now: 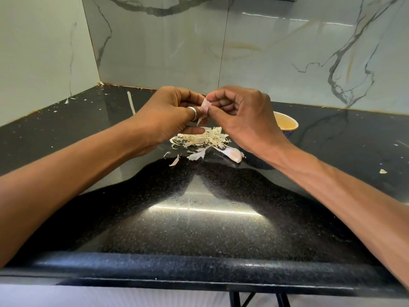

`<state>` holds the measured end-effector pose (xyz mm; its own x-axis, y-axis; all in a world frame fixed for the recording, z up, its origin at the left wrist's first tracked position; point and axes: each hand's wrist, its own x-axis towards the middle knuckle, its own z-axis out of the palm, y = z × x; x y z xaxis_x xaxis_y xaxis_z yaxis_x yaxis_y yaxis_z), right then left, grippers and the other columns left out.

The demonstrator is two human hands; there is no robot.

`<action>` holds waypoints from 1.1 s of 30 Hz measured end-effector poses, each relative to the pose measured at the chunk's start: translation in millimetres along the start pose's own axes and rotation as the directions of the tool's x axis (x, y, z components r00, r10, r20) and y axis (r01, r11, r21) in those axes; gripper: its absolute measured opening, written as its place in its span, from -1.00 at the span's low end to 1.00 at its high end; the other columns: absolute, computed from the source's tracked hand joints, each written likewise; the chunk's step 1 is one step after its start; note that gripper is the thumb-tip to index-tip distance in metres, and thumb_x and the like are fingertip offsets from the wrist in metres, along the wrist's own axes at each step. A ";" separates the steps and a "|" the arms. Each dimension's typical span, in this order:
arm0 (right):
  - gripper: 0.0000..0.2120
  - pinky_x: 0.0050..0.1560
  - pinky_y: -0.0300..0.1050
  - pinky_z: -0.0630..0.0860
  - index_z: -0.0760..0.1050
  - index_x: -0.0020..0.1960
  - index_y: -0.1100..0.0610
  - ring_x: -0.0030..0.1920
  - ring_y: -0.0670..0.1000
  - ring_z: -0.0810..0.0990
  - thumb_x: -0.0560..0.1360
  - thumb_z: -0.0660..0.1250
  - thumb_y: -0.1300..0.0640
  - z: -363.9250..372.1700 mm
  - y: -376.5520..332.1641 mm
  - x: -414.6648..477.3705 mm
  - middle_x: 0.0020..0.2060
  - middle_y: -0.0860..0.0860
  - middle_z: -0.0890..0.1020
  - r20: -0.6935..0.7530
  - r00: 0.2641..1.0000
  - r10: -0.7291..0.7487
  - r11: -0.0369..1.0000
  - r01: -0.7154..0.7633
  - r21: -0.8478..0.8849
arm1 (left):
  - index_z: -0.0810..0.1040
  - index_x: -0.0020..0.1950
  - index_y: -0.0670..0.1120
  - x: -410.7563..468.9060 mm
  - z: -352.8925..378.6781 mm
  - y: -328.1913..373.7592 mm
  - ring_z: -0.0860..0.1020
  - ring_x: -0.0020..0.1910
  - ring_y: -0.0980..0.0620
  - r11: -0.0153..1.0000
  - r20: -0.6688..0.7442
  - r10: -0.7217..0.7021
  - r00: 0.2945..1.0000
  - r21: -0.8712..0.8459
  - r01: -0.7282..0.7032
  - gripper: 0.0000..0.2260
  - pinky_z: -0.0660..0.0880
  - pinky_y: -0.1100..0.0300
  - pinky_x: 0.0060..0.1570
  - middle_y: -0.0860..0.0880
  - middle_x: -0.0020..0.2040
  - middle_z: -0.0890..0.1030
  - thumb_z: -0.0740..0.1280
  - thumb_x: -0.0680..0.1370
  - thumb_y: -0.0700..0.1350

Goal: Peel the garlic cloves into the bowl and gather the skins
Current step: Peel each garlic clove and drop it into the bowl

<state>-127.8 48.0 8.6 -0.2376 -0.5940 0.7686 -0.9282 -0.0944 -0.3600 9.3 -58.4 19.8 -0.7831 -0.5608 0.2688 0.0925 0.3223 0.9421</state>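
Both hands meet above the black counter (199,218). My left hand (170,114), with a ring on the thumb, pinches a garlic clove (204,107) whose pale skin hangs down in a strip. My right hand (239,114) pinches the same clove from the right with thumb and forefinger. Below the hands lies a heap of papery skins (199,138). One unpeeled clove (233,155) rests on the counter just right of the heap. The bowl (287,122), yellow inside and dark blue outside, stands behind my right wrist, mostly hidden; its contents do not show.
Marble-patterned walls (166,41) close the counter at the back and on the left. Small skin scraps (382,171) lie scattered on the counter, some along the back left corner. The counter's rounded front edge (199,269) runs across the bottom.
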 end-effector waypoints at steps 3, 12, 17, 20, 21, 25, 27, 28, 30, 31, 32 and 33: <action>-0.91 -0.09 -0.30 0.65 0.72 -0.01 0.09 -0.20 -0.23 0.69 0.53 0.49 0.10 0.7 0.4 0.0 -0.18 -0.12 0.74 -0.026 1.000 -0.014 1.000 0.014 -0.016 | 0.64 0.12 -0.18 -1.2 0.2 -0.4 0.69 0.09 -0.07 1.000 0.007 0.017 1.000 0.026 -0.017 -0.87 0.66 0.20 -0.10 -0.20 0.06 0.69 0.39 0.59 -0.25; -0.91 -0.19 -0.33 0.61 0.71 -0.09 0.06 -0.27 -0.20 0.67 0.56 0.43 0.14 1.8 1.5 1.0 -0.27 -0.13 0.71 -0.001 1.000 0.005 1.000 -0.005 -0.030 | 0.65 0.11 -0.19 -0.4 0.3 -3.2 0.70 -0.02 -0.03 0.999 0.012 0.011 1.000 0.042 -0.011 -0.84 0.67 0.16 -0.10 -0.18 0.00 0.69 0.43 0.57 -0.16; -0.90 -0.18 -0.06 0.69 0.69 -0.06 0.09 -0.25 -0.09 0.72 0.58 0.41 0.15 2.7 3.0 2.1 -0.23 -0.07 0.73 0.017 0.998 0.057 0.998 -0.057 0.021 | 0.65 0.08 -0.19 2.1 -2.5 -3.3 0.70 -0.08 0.03 1.000 0.001 -0.018 1.000 0.019 0.018 -0.89 0.66 0.16 -0.12 -0.17 -0.01 0.68 0.42 0.58 -0.21; -0.91 -0.18 -0.04 0.69 0.69 -0.05 0.12 -0.25 -0.08 0.73 0.58 0.41 0.16 2.7 2.2 2.3 -0.23 -0.05 0.73 0.010 0.997 0.073 0.997 -0.074 0.030 | 0.65 0.07 -0.17 2.7 -3.6 -2.5 0.72 -0.03 -0.01 0.999 0.000 -0.035 0.999 0.012 0.035 -0.91 0.65 0.19 -0.12 -0.15 -0.01 0.70 0.41 0.58 -0.22; -0.91 -0.18 -0.03 0.69 0.69 -0.05 0.13 -0.25 -0.07 0.73 0.58 0.42 0.16 2.9 2.1 2.4 -0.23 -0.04 0.73 0.007 0.997 0.082 0.996 -0.082 0.034 | 0.65 0.07 -0.16 2.8 -3.9 -2.1 0.72 -0.01 -0.03 0.999 -0.001 -0.041 0.999 0.008 0.041 -0.91 0.65 0.19 -0.12 -0.15 -0.01 0.71 0.41 0.58 -0.23; -0.91 -0.20 -0.04 0.70 0.68 -0.05 0.15 -0.25 -0.09 0.73 0.58 0.41 0.16 4.3 1.1 2.6 -0.23 -0.04 0.73 0.005 0.993 0.122 0.992 -0.122 0.044 | 0.65 0.06 -0.17 3.4 -5.8 -1.2 0.72 0.01 -0.06 0.998 0.001 -0.065 0.998 0.008 0.065 -0.90 0.67 0.12 -0.08 -0.19 0.02 0.71 0.36 0.60 -0.27; -0.91 -0.20 -0.07 0.70 0.66 -0.06 0.16 -0.27 -0.12 0.73 0.59 0.41 0.19 1.5 1.2 4.4 -0.24 -0.03 0.72 -0.015 0.987 0.162 0.984 -0.161 0.077 | 0.64 0.03 -0.17 2.8 -5.9 -0.4 0.72 -0.04 -0.06 0.997 0.001 -0.073 0.997 0.005 0.073 -0.87 0.67 0.10 -0.09 -0.17 -0.03 0.72 0.31 0.61 -0.30; -0.92 -0.20 -0.10 0.70 0.64 -0.07 0.15 -0.29 -0.15 0.72 0.60 0.40 0.20 -1.5 1.6 5.2 -0.24 -0.04 0.71 -0.029 0.983 0.184 0.979 -0.180 0.095 | 0.64 0.01 -0.16 2.3 -5.4 0.5 0.72 -0.08 -0.04 0.997 0.000 -0.078 0.997 -0.004 0.078 -0.86 0.67 0.12 -0.11 -0.15 -0.08 0.72 0.29 0.61 -0.31; -0.92 -0.19 -0.12 0.70 0.62 -0.08 0.13 -0.29 -0.18 0.72 0.59 0.40 0.21 -5.5 2.6 5.5 -0.25 -0.06 0.71 -0.046 0.981 0.190 0.978 -0.185 0.095 | 0.63 0.00 -0.16 1.3 -4.1 3.0 0.71 -0.15 0.00 0.995 -0.010 -0.087 0.996 -0.041 0.086 -0.87 0.65 0.15 -0.15 -0.12 -0.15 0.71 0.29 0.61 -0.31; -0.93 -0.17 -0.10 0.70 0.64 -0.08 0.14 -0.28 -0.16 0.72 0.59 0.41 0.21 -5.4 2.9 5.1 -0.23 -0.05 0.72 -0.043 0.984 0.175 0.983 -0.172 0.069 | 0.62 0.00 -0.16 1.3 -3.7 4.0 0.70 -0.16 0.00 0.994 -0.026 -0.090 0.996 -0.069 0.088 -0.88 0.66 0.14 -0.15 -0.12 -0.16 0.70 0.30 0.60 -0.31; -0.95 -0.15 -0.09 0.70 0.66 -0.06 0.15 -0.25 -0.14 0.73 0.57 0.42 0.22 -4.3 2.7 4.2 -0.21 -0.05 0.73 -0.030 0.988 0.153 0.988 -0.151 0.034 | 0.62 -0.01 -0.16 1.4 -3.9 5.1 0.70 -0.17 0.00 0.991 -0.049 -0.095 0.994 -0.097 0.090 -0.89 0.67 0.13 -0.13 -0.13 -0.17 0.69 0.31 0.60 -0.31; -0.95 -0.12 -0.11 0.70 0.67 -0.03 0.14 -0.22 -0.12 0.73 0.56 0.43 0.23 -2.3 2.2 3.2 -0.18 -0.05 0.73 -0.012 0.991 0.130 0.991 -0.130 0.000 | 0.62 -0.03 -0.15 1.8 -4.1 5.8 0.70 -0.16 -0.02 0.989 -0.075 -0.100 0.992 -0.120 0.091 -0.88 0.67 0.11 -0.13 -0.12 -0.17 0.69 0.31 0.60 -0.31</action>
<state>-131.2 47.7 11.5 -0.3597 -0.5920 0.7213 -0.8893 -0.0165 -0.4570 10.9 -60.7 26.5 -0.7404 -0.6455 0.1872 0.0943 0.1760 0.9799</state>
